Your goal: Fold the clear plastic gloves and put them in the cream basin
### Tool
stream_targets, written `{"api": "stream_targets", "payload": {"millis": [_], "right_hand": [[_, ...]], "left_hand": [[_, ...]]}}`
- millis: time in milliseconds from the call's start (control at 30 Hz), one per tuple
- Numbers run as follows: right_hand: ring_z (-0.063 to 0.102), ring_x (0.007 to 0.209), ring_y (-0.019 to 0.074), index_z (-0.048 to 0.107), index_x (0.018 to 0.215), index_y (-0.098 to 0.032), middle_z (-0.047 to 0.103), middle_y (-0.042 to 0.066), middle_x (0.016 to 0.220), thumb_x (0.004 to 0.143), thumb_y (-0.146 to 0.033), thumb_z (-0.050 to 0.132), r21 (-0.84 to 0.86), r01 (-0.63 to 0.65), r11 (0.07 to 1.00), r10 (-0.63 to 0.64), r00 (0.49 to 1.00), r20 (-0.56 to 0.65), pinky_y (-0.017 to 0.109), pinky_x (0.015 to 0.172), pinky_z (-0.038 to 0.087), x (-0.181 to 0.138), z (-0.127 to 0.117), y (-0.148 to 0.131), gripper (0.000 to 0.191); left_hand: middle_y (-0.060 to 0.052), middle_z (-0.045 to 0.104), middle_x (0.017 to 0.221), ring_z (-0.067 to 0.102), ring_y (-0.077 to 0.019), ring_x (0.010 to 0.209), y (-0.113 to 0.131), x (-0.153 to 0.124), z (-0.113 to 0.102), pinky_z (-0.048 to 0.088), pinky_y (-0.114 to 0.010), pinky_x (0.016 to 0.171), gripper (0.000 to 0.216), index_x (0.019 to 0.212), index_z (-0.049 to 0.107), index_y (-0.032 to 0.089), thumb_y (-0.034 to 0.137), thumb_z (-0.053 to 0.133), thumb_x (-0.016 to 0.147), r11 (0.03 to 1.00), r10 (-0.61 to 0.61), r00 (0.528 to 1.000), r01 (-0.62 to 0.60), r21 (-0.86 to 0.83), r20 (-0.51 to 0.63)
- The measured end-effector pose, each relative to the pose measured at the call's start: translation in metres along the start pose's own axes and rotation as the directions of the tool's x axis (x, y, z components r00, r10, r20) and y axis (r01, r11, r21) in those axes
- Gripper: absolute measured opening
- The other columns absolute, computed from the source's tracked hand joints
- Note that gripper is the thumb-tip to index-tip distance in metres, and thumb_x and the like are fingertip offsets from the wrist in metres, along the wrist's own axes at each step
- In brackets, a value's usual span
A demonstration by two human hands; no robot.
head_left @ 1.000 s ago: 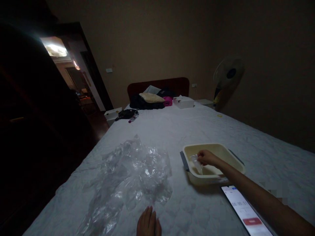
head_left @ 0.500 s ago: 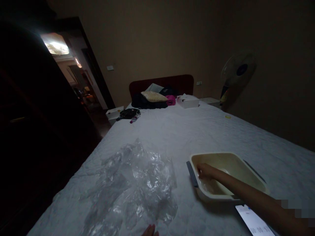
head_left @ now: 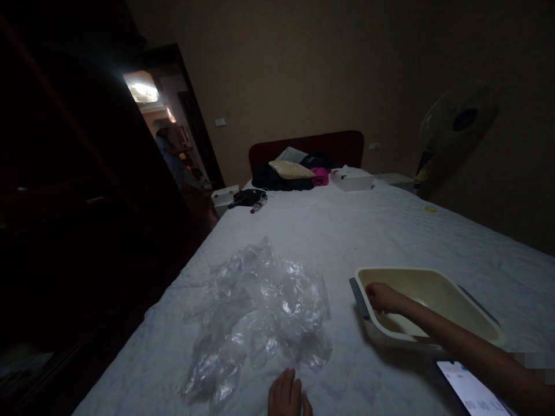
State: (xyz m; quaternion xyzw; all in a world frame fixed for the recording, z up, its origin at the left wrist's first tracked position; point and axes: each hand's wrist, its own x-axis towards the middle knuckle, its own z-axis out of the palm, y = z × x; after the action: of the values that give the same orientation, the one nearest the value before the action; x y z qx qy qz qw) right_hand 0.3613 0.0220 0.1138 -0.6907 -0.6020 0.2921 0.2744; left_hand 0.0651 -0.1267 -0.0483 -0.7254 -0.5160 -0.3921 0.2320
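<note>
While the right hand (head_left: 381, 297) reaches inside a cream basin (head_left: 472, 315) set on the bed (head_left: 347, 231), its fingers curl downward near the basin's near-left corner; whether they grip anything cannot be told in the dim light. Just left of that hand, beyond the basin wall, lies a crumpled heap of clear plastic bags (head_left: 260, 315). Below and left of the right hand, the left hand (head_left: 287, 397) rests flat and open on the sheet, close to the heap's near edge. Beside the right forearm, a lit phone (head_left: 470, 390) lies on the bed.
</note>
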Motion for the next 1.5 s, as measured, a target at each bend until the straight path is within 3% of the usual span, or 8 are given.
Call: {"api": "stream_targets", "payload": {"millis": [200, 467, 667, 900, 1033, 1233, 1367, 1500], "right_hand": [[0.056, 0.067, 0.0180, 0.059, 0.081, -0.019, 0.061, 0.005, 0.071, 0.080, -0.031, 0.044, -0.256, 0.282, 0.925, -0.318, 0.942, -0.108, 0.026, 0.063, 0.038, -0.045, -0.006, -0.047, 0.020], [0.052, 0.104, 0.0218, 0.055, 0.109, -0.017, 0.057, 0.012, 0.115, 0.075, -0.005, 0.047, -0.459, 0.455, 0.763, -0.463, 0.880, 0.103, 0.030, 0.083, 0.037, -0.068, 0.079, -0.066, 0.037], [0.057, 0.095, 0.0249, 0.061, 0.082, -0.014, 0.064, 0.015, 0.094, 0.075, -0.002, 0.043, -0.350, 0.369, 0.861, -0.400, 0.916, -0.018, 0.034, 0.084, 0.037, -0.059, 0.097, -0.074, 0.023], [0.060, 0.085, 0.0203, 0.057, 0.092, -0.015, 0.065, 0.009, 0.088, 0.081, -0.026, 0.041, 0.073, 0.338, 0.938, -0.316, 0.923, -0.219, 0.031, 0.076, 0.044, -0.071, 0.060, -0.096, 0.022], [0.063, 0.071, 0.0172, 0.055, 0.089, -0.016, 0.064, 0.006, 0.079, 0.078, -0.037, 0.045, 0.376, 0.273, 0.885, -0.219, 0.959, -0.182, 0.029, 0.065, 0.050, -0.105, 0.044, -0.092, 0.026], [0.065, 0.067, 0.0181, 0.057, 0.083, -0.018, 0.066, 0.005, 0.073, 0.068, -0.042, 0.057, 0.652, 0.098, 0.752, -0.074, 0.995, -0.064, 0.032, 0.063, 0.052, -0.170, 0.057, -0.052, 0.028], [0.064, 0.064, 0.0158, 0.058, 0.079, -0.019, 0.067, 0.002, 0.070, 0.057, -0.037, 0.071, 0.837, -0.137, 0.529, 0.046, 0.990, 0.133, 0.028, 0.063, 0.051, -0.199, 0.069, -0.026, 0.031], [0.064, 0.066, 0.0157, 0.058, 0.080, -0.019, 0.067, 0.002, 0.070, 0.061, -0.036, 0.070, 0.828, -0.166, 0.536, 0.066, 0.986, 0.155, 0.027, 0.064, 0.051, -0.215, 0.065, -0.009, 0.028]], "left_hand": [[-0.010, 0.063, 0.097, 0.060, -0.0226, 0.090, 0.004, -0.005, -0.011, 0.049, -0.037, 0.077, 0.021, 0.090, 0.061, 0.017, 0.012, 0.044, 0.079, 0.998, -0.035, 0.995, 0.039, -0.045, 0.092], [-0.010, 0.059, 0.107, 0.054, -0.0238, 0.101, 0.017, -0.002, -0.029, 0.045, -0.041, 0.086, 0.025, 0.099, 0.060, 0.016, 0.011, 0.042, 0.082, 0.979, -0.140, 0.976, 0.162, -0.125, 0.168], [-0.010, 0.059, 0.107, 0.053, -0.0237, 0.103, 0.017, -0.005, -0.032, 0.044, -0.042, 0.089, 0.026, 0.100, 0.060, 0.015, 0.010, 0.041, 0.083, 0.963, -0.167, 0.969, 0.200, -0.180, 0.180], [-0.013, 0.055, 0.116, 0.050, -0.0256, 0.110, 0.017, -0.002, -0.038, 0.042, -0.045, 0.091, 0.025, 0.102, 0.060, 0.015, 0.014, 0.046, 0.081, 0.888, -0.254, 0.950, 0.304, -0.344, 0.182], [-0.011, 0.054, 0.118, 0.048, -0.0248, 0.112, 0.023, 0.012, -0.056, 0.038, -0.042, 0.096, 0.024, 0.101, 0.060, 0.019, 0.024, 0.052, 0.080, 0.545, -0.517, 0.806, 0.569, -0.616, 0.287], [-0.012, 0.056, 0.114, 0.055, -0.0261, 0.105, 0.045, 0.046, -0.078, 0.044, -0.036, 0.086, 0.058, 0.101, 0.055, 0.021, 0.047, 0.077, 0.055, -0.482, -0.428, 0.481, 0.595, -0.644, 0.765], [-0.007, 0.061, 0.098, 0.063, -0.0199, 0.082, 0.056, 0.055, -0.084, 0.048, -0.030, 0.071, 0.052, 0.093, 0.054, 0.020, 0.041, 0.079, 0.053, -0.570, -0.352, 0.447, 0.594, -0.567, 0.822], [0.003, 0.058, 0.067, 0.057, -0.0088, 0.053, 0.052, 0.050, -0.087, 0.042, -0.019, 0.052, 0.040, 0.075, 0.052, 0.017, 0.035, 0.079, 0.052, -0.470, -0.430, 0.410, 0.659, -0.587, 0.804]]}}
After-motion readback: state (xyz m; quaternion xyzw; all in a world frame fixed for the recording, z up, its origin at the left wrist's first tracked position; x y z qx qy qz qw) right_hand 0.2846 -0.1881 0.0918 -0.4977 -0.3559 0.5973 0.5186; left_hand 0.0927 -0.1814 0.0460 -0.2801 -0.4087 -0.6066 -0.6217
